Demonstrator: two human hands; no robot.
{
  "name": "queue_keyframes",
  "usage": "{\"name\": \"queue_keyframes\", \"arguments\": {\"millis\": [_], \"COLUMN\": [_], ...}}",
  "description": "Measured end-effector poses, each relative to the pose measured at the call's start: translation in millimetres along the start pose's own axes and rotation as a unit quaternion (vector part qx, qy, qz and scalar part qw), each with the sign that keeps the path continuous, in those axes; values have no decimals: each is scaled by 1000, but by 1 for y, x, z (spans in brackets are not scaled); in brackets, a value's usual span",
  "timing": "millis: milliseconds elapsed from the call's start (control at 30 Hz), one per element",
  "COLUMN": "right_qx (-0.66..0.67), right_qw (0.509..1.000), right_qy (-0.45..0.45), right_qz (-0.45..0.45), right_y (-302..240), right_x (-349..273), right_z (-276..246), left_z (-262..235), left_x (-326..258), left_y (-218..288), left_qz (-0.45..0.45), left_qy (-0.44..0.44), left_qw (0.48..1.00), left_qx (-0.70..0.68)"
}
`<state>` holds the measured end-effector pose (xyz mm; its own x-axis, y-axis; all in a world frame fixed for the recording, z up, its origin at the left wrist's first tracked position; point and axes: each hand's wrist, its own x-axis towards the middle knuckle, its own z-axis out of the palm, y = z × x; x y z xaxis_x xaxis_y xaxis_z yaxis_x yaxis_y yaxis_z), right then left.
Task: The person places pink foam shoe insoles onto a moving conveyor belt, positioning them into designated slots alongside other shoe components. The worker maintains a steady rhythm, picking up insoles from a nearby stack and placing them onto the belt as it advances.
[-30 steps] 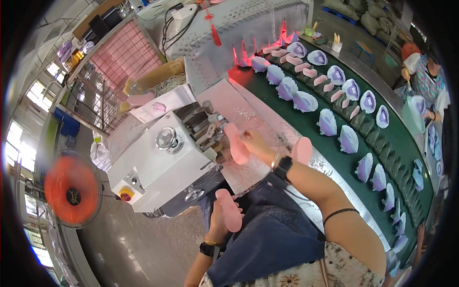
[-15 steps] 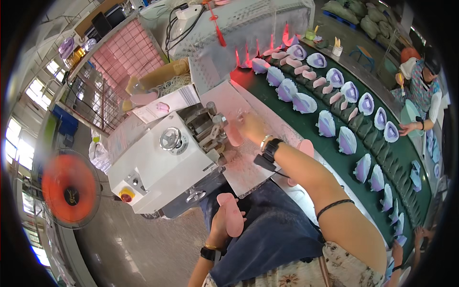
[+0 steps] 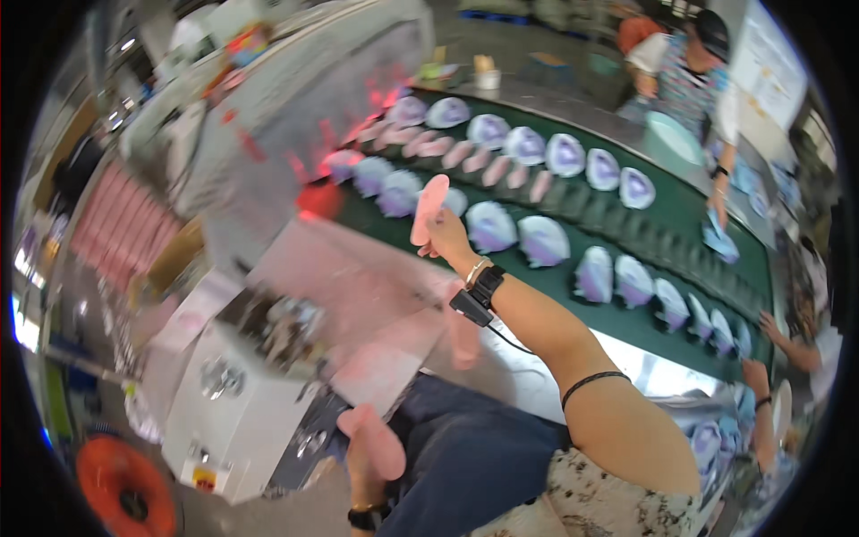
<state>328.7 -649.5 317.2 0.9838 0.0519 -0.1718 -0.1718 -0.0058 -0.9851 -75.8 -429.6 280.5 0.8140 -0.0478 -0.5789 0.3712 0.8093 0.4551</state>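
We see two pink insoles in the person's hands, one each. The right hand (image 3: 445, 234) is stretched out forward, fingers pinched around the lower end of a pink insole (image 3: 429, 208), which stands nearly upright above the fist, just at the near edge of the green conveyor belt (image 3: 689, 210). The left hand (image 3: 367, 456) sits low, close to the body, closed around a second pink insole (image 3: 376, 441) that pokes up and to the right of it; the grip itself is blurred, so we cannot tell how the fingers lie.

Beyond the right hand, the belt carries two rows: pale purple shoe uppers (image 3: 542, 240), roughly fifteen that we can count, though the far ones smear together, and a shorter run of about six pink insoles (image 3: 488, 170) lying between them further back. One more blurred pink insole (image 3: 465, 336) lies on the tabletop (image 3: 358, 286) below the right wrist.

To the left of the left hand stands a white machine (image 3: 237, 394), and below it an orange fan (image 3: 125, 492). Across the belt, well off to the right, another person's hand (image 3: 718, 208) reaches down to a pale upper. Nothing stands between the right hand and the belt.
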Motion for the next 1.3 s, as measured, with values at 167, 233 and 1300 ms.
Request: {"name": "queue_keyframes", "arguments": {"millis": [167,233,1300], "right_qx": [-140,-321,-182], "right_qw": [946,864,958], "right_qy": [292,388,-196], "right_qz": [12,-28,-108], "right_y": [34,79,62], "right_x": [29,42,-86], "right_z": [-210,-345,156], "left_z": [0,46,67], "left_x": [13,23,-28], "left_y": [-16,-6,35], "left_qz": [-53,-53,-1], "left_qy": [96,56,47], "left_qw": [994,997,998], "left_qx": [-6,8,33]}}
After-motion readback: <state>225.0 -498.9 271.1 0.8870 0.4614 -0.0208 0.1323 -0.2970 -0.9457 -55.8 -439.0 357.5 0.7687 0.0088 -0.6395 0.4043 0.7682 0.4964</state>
